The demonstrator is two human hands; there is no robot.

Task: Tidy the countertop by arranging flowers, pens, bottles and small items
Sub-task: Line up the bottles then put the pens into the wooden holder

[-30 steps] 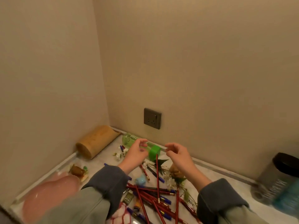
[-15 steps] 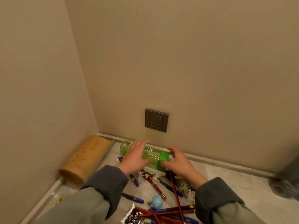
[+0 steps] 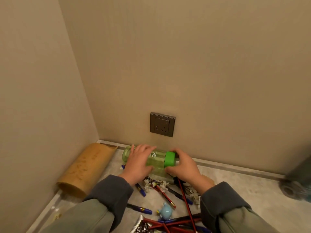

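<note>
Countertop tidy, early going, as I read it from my remote seat; clock bearings run from the green bottle. Nearest my camera, at six o'clock, a heap of red pencils [image 3: 176, 224] lies crossed and unsorted beside a crinkled snack wrapper [image 3: 140, 227]. Just beyond, a small blue figurine [image 3: 165, 211] sits loose on the grey countertop [image 3: 235, 180]. Blue pens [image 3: 140, 208] are scattered toward seven o'clock, and white flowers [image 3: 155, 184] lie flat among more pencils, just under the wrists. None of these is gathered into any holder that I can see.

Next come the hands. The left hand [image 3: 138, 163] lies over the bottle's clear body, fingers curled across the top, gripping it. The right hand [image 3: 182, 167] wraps the end with the bright green cap [image 3: 170, 158], fingers curled round it. The green bottle [image 3: 157, 158] lies on its side between them, parallel to the back wall and close to it. Whether it rests on the countertop or is just lifted I cannot tell.

At eight o'clock a bamboo tube [image 3: 87, 169] lies on its side along the left wall. At twelve o'clock a dark wall socket [image 3: 162, 124] sits above the bottle. At three o'clock, well apart, a dark container [image 3: 297, 179] blurs at the frame edge.

My judgement: the bottle is the step in hand. Standing it, righting the tube, and sorting pens, flowers and small items all remain.
</note>
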